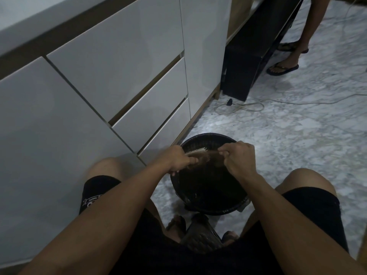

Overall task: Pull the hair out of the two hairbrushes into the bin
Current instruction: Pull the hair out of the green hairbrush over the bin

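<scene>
Both forearms reach forward from the seated person's lap, over black shorts and bare knees. Left hand (179,158) grips the hairbrush (200,155) by its handle, fingers curled round it, holding it directly above the open black bin (210,207). Its long axis runs roughly left to right, bristle head pointing toward the right hand (239,155). That hand is the nearer one to the tangle: its fingers pinch a brown clump of hair (215,155) at the head's far end, so the pull should go rightward, away from the left grip, then down into the bin. Only 1 of the 2 brushes is visible. The bin stands on a pale marbled floor (288,135), beside white drawers (139,92). Another person's sandalled feet (282,68) and a loose cable (248,105) lie well apart.
</scene>
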Available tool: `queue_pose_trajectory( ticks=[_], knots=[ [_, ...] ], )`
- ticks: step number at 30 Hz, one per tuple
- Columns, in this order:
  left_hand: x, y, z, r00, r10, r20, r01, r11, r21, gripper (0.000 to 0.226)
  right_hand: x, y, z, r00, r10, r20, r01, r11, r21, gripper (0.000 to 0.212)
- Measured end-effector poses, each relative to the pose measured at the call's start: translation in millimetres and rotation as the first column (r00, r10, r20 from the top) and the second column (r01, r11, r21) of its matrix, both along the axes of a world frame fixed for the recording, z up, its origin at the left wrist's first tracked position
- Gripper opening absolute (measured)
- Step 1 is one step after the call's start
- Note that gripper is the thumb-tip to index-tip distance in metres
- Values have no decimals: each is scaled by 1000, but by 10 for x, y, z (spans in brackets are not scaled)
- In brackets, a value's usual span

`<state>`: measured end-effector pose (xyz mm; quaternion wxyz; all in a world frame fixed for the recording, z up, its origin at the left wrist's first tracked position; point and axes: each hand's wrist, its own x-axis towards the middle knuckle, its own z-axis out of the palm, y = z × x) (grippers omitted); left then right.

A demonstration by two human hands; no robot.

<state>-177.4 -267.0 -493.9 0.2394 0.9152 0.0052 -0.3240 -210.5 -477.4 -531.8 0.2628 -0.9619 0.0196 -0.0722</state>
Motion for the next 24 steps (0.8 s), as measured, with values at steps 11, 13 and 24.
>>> queue_pose_trajectory(
  ticks=[11, 13, 24],
  knots=[
    [-5, -41, 27, 999, -32, -13, 32, 999, 5, 41, -91, 162, 55, 962, 221, -160, -144, 911, 387, 50],
    [-11, -72, 31, 999, -43, -20, 43, 999, -18, 40, -84, 206, 59, 972, 209, -109, -153, 911, 383, 36],
    [-35, -61, 3, 995, -16, -94, 7, 996, -92, 40, -54, 57, 107, 994, -4, -106, 19, 991, 135, 17]
  ],
)
